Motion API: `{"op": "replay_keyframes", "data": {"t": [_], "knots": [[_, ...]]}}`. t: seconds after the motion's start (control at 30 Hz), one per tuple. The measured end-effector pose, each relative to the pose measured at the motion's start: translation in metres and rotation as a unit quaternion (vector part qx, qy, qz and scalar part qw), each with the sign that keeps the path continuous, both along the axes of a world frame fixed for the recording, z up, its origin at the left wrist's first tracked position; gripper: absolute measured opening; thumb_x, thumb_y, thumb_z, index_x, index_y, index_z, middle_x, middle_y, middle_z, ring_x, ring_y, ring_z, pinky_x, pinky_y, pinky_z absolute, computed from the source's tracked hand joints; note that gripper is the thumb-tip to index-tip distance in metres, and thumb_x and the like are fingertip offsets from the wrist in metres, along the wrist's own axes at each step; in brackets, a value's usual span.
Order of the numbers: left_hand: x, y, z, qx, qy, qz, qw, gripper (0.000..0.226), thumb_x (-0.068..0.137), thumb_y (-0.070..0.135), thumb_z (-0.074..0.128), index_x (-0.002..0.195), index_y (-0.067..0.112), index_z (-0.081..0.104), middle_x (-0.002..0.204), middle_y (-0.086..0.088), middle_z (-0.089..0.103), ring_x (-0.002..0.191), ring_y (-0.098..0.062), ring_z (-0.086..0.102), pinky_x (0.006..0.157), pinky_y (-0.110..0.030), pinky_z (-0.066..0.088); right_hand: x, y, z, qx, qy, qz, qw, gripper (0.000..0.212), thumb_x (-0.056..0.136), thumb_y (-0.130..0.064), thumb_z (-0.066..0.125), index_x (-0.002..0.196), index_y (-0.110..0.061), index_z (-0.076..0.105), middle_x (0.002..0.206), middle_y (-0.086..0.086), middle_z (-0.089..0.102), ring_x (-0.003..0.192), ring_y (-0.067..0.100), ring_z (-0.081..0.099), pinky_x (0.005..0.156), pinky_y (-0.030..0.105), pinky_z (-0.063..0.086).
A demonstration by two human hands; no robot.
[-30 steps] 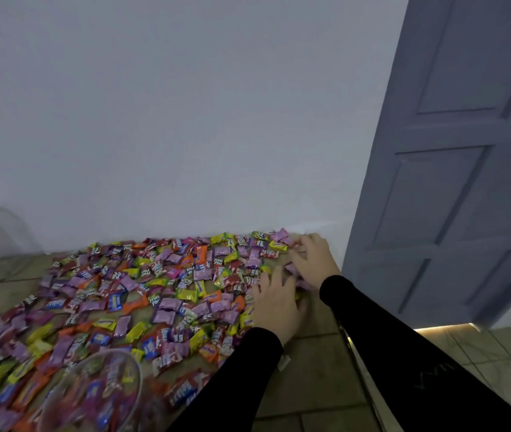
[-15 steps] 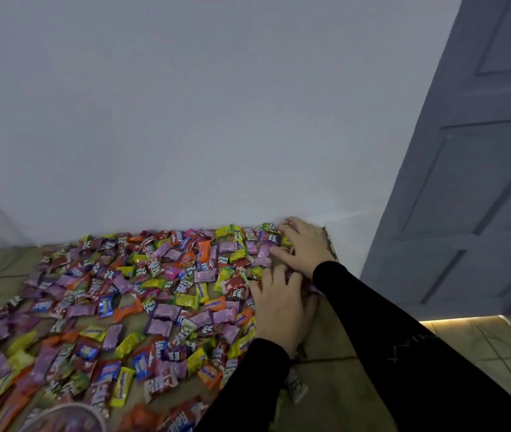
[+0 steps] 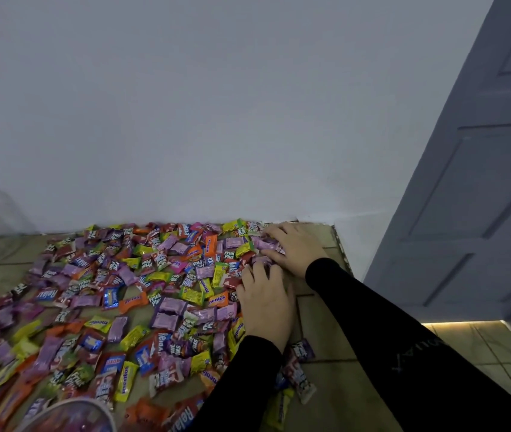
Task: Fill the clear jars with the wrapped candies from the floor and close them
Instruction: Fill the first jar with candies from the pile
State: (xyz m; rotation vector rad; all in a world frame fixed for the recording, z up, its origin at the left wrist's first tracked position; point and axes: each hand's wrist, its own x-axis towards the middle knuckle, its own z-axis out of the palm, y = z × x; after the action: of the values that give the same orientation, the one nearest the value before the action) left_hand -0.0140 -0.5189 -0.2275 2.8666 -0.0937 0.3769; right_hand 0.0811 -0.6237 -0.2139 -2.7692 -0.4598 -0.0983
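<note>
I see both hands at the right edge of the spread of wrapped candies, which covers the tiled floor from the wall down to the bottom of the view. My left hand lies palm down on the candies, its fingers almost straight and close together, resting on the wrappers and gripping nothing that I can see. My right hand is just beyond it, nearer to the wall, with the fingers bent a little over some purple candies; I cannot tell if it really holds any of them. Both arms wear black sleeves. At the bottom left the round rim of a clear jar shows, with candies visible inside it, well apart from the hands. At the far left edge there is another clear, curved thing against the wall, too faint to name. A grey door stands open on the right
</note>
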Motion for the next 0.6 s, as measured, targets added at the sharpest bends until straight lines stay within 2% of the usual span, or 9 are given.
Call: {"op": "replay_keyframes", "data": {"t": [0.1, 0.2, 0.3, 0.4, 0.47, 0.53, 0.6], "knots": [[0.002, -0.001, 0.002, -0.004, 0.020, 0.002, 1.000, 0.028, 0.064, 0.022, 0.085, 0.081, 0.017, 0.063, 0.094, -0.008, 0.064, 0.082, -0.032, 0.061, 0.054, -0.040, 0.049, 0.000, 0.006, 0.005, -0.063, 0.023, 0.007, 0.998, 0.046, 0.099, -0.045, 0.041, 0.140, -0.022, 0.041, 0.140, 0.002, 0.049, 0.122, 0.023, 0.049, 0.096, 0.034, 0.042], [0.003, 0.002, 0.004, -0.022, 0.031, -0.003, 0.999, 0.027, 0.065, 0.016, 0.083, 0.083, 0.017, 0.063, 0.086, -0.007, 0.063, 0.075, -0.029, 0.058, 0.052, -0.037, 0.047, -0.005, 0.009, 0.013, -0.054, 0.043, -0.005, 0.998, 0.048, 0.100, -0.045, 0.040, 0.140, -0.017, 0.041, 0.138, 0.007, 0.051, 0.121, 0.025, 0.050, 0.095, 0.034, 0.042], [0.005, 0.006, 0.000, -0.033, 0.018, -0.016, 0.999, 0.021, 0.074, 0.009, 0.074, 0.092, 0.013, 0.063, 0.089, -0.010, 0.062, 0.079, -0.031, 0.056, 0.061, -0.036, 0.044, -0.014, 0.009, 0.018, 0.030, 0.072, -0.019, 0.997, 0.051, 0.099, -0.043, 0.044, 0.139, -0.013, 0.041, 0.137, 0.010, 0.052, 0.122, 0.026, 0.050, 0.096, 0.033, 0.041], [0.004, 0.010, 0.002, -0.086, -0.008, -0.021, 0.996, 0.017, 0.081, -0.002, 0.060, 0.095, 0.009, 0.058, 0.095, -0.013, 0.057, 0.088, -0.034, 0.053, 0.068, -0.033, 0.032, -0.025, 0.012, 0.021, 0.141, 0.085, -0.017, 0.986, 0.052, 0.099, -0.041, 0.045, 0.140, -0.009, 0.041, 0.140, 0.010, 0.050, 0.126, 0.026, 0.048, 0.100, 0.032, 0.038], [0.001, 0.010, 0.009, -0.119, -0.012, -0.025, 0.992, 0.021, 0.088, -0.004, 0.049, 0.104, 0.009, 0.053, 0.105, -0.010, 0.049, 0.099, -0.030, 0.045, 0.074, -0.028, 0.025, -0.030, 0.015, 0.020, 0.202, 0.092, -0.022, 0.975, 0.054, 0.099, -0.043, 0.044, 0.142, -0.010, 0.040, 0.142, 0.008, 0.049, 0.129, 0.023, 0.047, 0.103, 0.032, 0.037], [0.000, 0.011, 0.013, -0.141, -0.021, -0.024, 0.990, 0.028, 0.091, -0.004, 0.042, 0.114, 0.010, 0.049, 0.112, -0.008, 0.045, 0.104, -0.025, 0.040, 0.076, -0.025, 0.025, -0.034, 0.018, 0.020, 0.261, 0.100, -0.035, 0.959, 0.054, 0.098, -0.046, 0.045, 0.140, -0.011, 0.043, 0.139, 0.006, 0.052, 0.125, 0.021, 0.049, 0.104, 0.036, 0.039], [-0.002, 0.014, 0.018, -0.159, -0.035, -0.028, 0.986, 0.028, 0.092, -0.006, 0.042, 0.114, 0.011, 0.049, 0.111, -0.009, 0.045, 0.100, -0.023, 0.038, 0.074, -0.024, 0.023, -0.038, 0.023, 0.021, 0.323, 0.097, -0.048, 0.940, 0.049, 0.097, -0.045, 0.046, 0.132, -0.011, 0.048, 0.129, 0.005, 0.058, 0.117, 0.019, 0.053, 0.098, 0.037, 0.042]]}}
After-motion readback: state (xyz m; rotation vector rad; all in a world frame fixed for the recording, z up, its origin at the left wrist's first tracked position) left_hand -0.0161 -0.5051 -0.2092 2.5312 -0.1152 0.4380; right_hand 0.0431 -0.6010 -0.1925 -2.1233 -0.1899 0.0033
